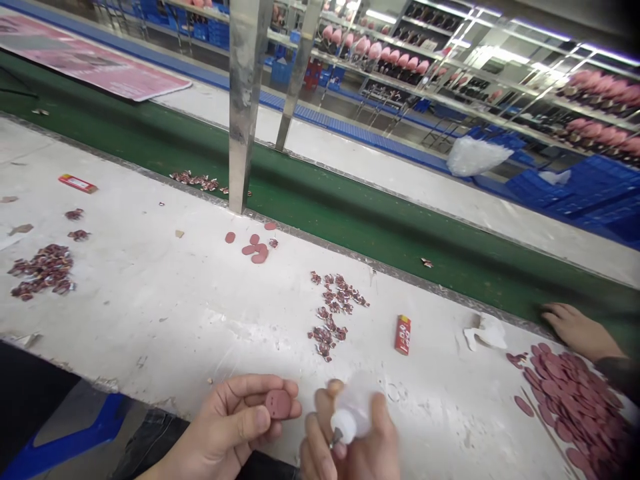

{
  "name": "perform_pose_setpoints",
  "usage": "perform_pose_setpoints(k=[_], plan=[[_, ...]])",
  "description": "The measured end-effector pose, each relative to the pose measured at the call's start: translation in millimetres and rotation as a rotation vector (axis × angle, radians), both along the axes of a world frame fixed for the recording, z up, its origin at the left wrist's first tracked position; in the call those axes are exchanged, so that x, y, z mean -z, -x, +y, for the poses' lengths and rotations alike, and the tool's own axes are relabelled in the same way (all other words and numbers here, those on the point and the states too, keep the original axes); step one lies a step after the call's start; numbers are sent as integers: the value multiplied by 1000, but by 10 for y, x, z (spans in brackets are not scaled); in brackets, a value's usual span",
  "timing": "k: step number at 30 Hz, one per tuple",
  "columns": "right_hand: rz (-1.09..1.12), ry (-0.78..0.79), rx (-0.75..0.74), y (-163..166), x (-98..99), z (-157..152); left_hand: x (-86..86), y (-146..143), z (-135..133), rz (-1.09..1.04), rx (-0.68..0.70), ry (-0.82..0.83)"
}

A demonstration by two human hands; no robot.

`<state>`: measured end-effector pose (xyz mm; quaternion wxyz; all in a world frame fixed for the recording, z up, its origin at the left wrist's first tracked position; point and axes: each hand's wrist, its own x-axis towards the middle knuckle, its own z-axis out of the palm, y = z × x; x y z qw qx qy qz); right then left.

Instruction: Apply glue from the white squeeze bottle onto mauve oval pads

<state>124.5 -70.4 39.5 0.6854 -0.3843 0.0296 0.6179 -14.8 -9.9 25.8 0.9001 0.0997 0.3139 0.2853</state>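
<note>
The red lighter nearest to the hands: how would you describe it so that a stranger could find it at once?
On the white worktable, look just this side of the green conveyor belt, right of the middle. The red lighter lies flat between a scatter of small dark red scraps and a white torn piece. Its twin lies far left.

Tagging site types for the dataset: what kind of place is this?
Likely a factory assembly line: a green conveyor belt runs past the white workbench, with piles of pink oval pieces and racks of pink parts behind.
</note>
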Motion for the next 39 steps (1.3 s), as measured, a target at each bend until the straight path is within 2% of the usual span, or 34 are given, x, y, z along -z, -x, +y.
perform_pose_setpoints(k=[3,6,9,12,14,17,20,23,26,30,35,39], plan=[[188,-102,-277,44,305,147,-28,83,99,94,-108,2],[156,-99,-375,191,523,274,-39,180,214,203,-218,26],[56,-89,-432,315,537,296,-44,265,302,282,-267,34],[-142,-67,-517,312,390,157,-40,317,331,319,-282,36],[-387,-26,-492,191,277,28,-28,329,323,323,-288,41],[-893,120,-308,-149,207,-52,-5,312,292,314,-279,54],[-1323,249,-218,-495,295,42,14,275,257,280,-251,55],[-1547,283,-293,-666,435,134,25,255,235,262,-223,40],[-1648,245,-369,-697,489,94,34,276,228,269,-209,36],[-1684,224,-438,-716,418,-57,52,329,219,288,-213,30],[-1647,447,-371,-663,389,-108,53,311,174,306,-170,22],[-1624,522,-363,-573,473,-19,42,242,123,289,-112,6]])
